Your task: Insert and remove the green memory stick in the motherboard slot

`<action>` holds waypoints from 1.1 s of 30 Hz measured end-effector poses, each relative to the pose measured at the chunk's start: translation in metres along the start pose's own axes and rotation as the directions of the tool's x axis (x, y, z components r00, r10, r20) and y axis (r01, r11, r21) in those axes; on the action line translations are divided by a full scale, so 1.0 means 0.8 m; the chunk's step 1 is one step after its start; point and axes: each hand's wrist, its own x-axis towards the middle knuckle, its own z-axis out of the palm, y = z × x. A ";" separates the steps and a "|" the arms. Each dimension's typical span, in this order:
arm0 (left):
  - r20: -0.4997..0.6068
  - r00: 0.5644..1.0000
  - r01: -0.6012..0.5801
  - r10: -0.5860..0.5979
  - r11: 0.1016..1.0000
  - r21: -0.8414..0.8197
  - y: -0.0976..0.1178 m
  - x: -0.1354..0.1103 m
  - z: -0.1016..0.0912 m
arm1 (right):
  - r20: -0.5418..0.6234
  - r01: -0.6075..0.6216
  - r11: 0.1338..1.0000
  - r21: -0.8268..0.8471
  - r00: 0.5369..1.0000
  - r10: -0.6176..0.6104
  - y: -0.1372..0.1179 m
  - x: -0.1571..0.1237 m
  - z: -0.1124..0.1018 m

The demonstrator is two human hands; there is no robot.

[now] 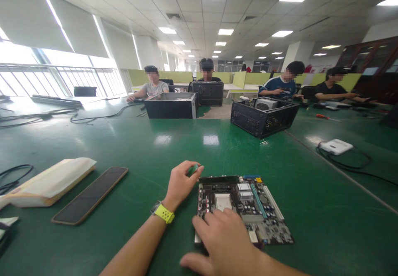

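Observation:
A dark motherboard (273,226) lies flat on the green table, with a pale square CPU socket (223,201), white and blue slots and small heatsinks. Along its far edge a dark memory module (218,179) stands in a slot. My left hand (184,178), wearing a yellow-strapped watch (164,213), is beside the module's left end. Its thumb and fingers curl together in a pinch; whatever is between the fingertips is too small to make out. Over the board's near left part, my right hand (222,236) is spread, thumb out, hiding that part; its fingertips reach close to the socket.
A phone (90,196) and a paper packet (59,180) lie left. Open computer cases (171,106) (264,116) stand farther back, with a white box (336,146) and cable at right. Several people (281,83) sit across the table. A screwdriver (323,117) lies far right.

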 end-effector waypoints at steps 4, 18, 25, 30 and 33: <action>0.008 1.000 -0.004 0.004 0.999 0.031 -0.004 0.000 0.001 | 0.078 -0.032 0.999 -0.028 0.996 0.034 -0.008 0.007 0.016; 0.061 0.997 -0.047 0.043 0.997 0.065 -0.011 -0.001 0.002 | -0.117 -0.633 0.757 -0.161 0.774 0.622 0.183 0.022 -0.036; 0.161 0.984 -0.083 0.071 0.994 0.068 -0.013 -0.002 0.003 | 0.273 -0.247 0.878 0.409 0.952 0.141 0.119 0.010 -0.047; 0.388 0.920 -0.090 0.048 0.992 0.090 -0.017 -0.004 0.001 | -0.104 -0.226 0.859 0.459 0.947 0.304 0.148 0.020 -0.040; 0.427 0.904 -0.091 0.034 0.989 0.113 -0.017 -0.003 -0.002 | -0.163 -0.196 0.927 0.321 0.952 0.258 0.173 0.028 -0.025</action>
